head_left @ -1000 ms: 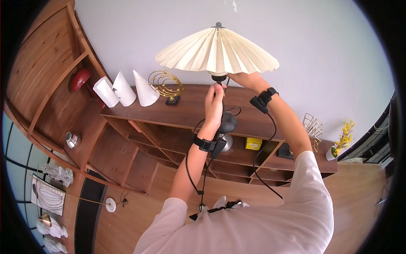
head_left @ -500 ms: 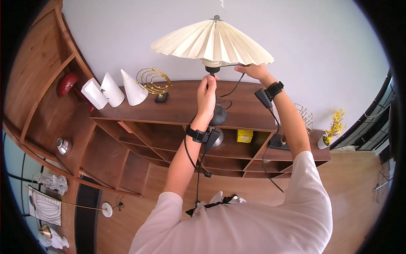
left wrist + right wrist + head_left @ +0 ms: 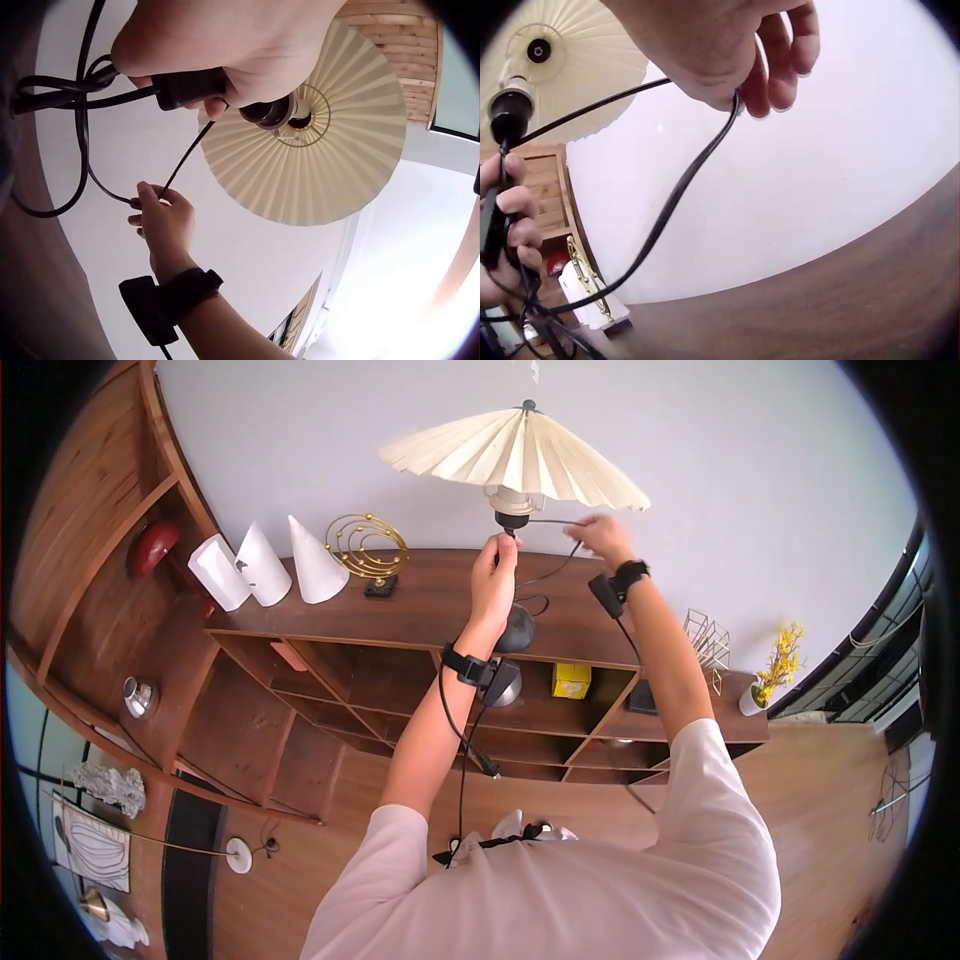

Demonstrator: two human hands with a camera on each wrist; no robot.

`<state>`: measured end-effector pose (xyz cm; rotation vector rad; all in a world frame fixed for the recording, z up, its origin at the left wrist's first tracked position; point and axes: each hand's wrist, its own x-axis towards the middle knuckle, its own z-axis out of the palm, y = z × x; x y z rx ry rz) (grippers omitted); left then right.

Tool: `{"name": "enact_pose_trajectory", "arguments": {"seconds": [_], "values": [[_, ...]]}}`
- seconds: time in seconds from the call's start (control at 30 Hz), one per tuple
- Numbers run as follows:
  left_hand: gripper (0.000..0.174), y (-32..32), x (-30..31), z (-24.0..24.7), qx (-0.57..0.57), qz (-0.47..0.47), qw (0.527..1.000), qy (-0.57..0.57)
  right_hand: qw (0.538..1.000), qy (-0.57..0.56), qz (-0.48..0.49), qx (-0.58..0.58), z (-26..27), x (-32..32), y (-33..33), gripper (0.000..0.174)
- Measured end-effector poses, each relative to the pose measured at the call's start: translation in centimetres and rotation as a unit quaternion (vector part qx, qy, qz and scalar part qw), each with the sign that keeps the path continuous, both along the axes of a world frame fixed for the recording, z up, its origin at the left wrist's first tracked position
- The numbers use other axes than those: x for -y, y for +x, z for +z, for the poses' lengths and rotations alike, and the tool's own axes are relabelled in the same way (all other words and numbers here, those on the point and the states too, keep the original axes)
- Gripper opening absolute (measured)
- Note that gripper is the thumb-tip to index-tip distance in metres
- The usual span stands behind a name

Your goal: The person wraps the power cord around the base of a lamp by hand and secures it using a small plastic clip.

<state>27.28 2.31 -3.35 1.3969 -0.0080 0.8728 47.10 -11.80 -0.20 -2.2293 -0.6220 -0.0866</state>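
A lamp with a cream pleated shade (image 3: 520,460) is held up in front of the wall. My left hand (image 3: 494,585) grips it just beneath the black bulb socket (image 3: 512,520). In the left wrist view, a black rectangular block (image 3: 189,88) on the cord sits against that palm. To the right of the socket, my right hand (image 3: 606,538) pinches the black power cord (image 3: 679,191) between thumb and fingers. One stretch of cord runs from there to the socket; another hangs in a loop. Below the left hand shows a dark rounded piece (image 3: 515,628), partly hidden by the wrist.
A brown wooden cabinet (image 3: 430,595) stands along the wall. On its top are white paper cones (image 3: 317,570), a gold ring ornament (image 3: 367,545), a wire-frame ornament (image 3: 708,643) and yellow flowers (image 3: 782,660). A yellow box (image 3: 571,681) sits in a compartment.
My right hand has come out from under the shade to the right, drawing the cord out from the socket. The left hand keeps its grip, and the lamp has risen slightly in view.
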Motion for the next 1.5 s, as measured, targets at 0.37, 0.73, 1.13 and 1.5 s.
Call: {"name": "enact_pose_trajectory", "arguments": {"seconds": [0.37,0.73,1.13,1.5], "values": [[0.032,-0.1,-0.4,0.1,0.000,-0.008,1.000,0.017,0.954,-0.130,-0.141,0.232,-3.6,0.4,-0.1,0.035],[0.034,0.3,-1.2,-0.8,0.034,-0.006,0.999,-0.002,0.988,0.048,-0.115,-0.087,-9.8,6.9,4.9,0.039],[0.028,0.4,-1.3,-0.5,0.028,-0.042,0.998,-0.038,0.965,0.213,-0.126,0.081,-3.6,14.9,-1.1,0.045],[0.040,-1.9,-5.3,1.7,-0.073,-0.111,0.985,0.113,0.972,0.210,-0.088,0.052,0.8,20.2,-12.4,0.034]]}}
